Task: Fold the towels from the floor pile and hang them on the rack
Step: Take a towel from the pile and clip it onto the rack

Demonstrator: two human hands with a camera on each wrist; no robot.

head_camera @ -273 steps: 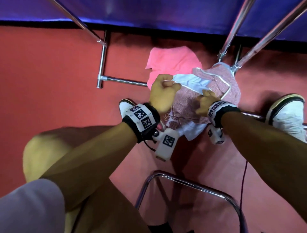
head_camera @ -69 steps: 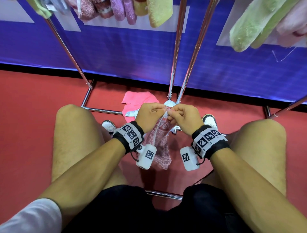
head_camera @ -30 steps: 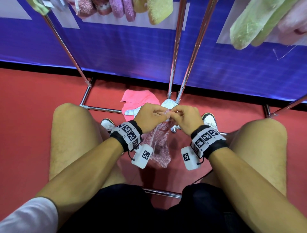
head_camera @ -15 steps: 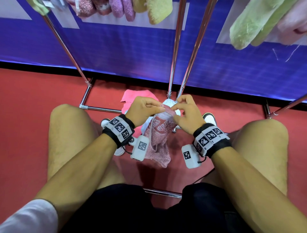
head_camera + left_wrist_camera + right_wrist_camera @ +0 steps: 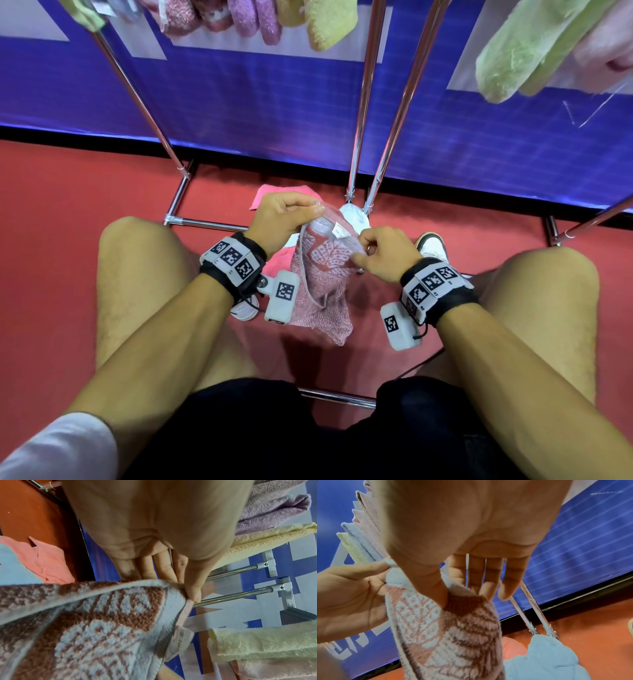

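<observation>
We see both hands, left hand [image 5: 286, 219] and right hand [image 5: 385, 253], pinching the patterned pink towel's [image 5: 323, 274] top edge, holding it between the knees.

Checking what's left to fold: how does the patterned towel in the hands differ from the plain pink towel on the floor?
The patterned towel hangs in the air, pinched by the left hand and right hand; the pink towel lies on the red floor, untouched. The patterned towel has a red-and-white woven design and a label; the pink towel is one plain colour. The patterned towel shows almost fully; the pink towel is mostly hidden behind the left hand. Neither is on the rack yet.
</observation>
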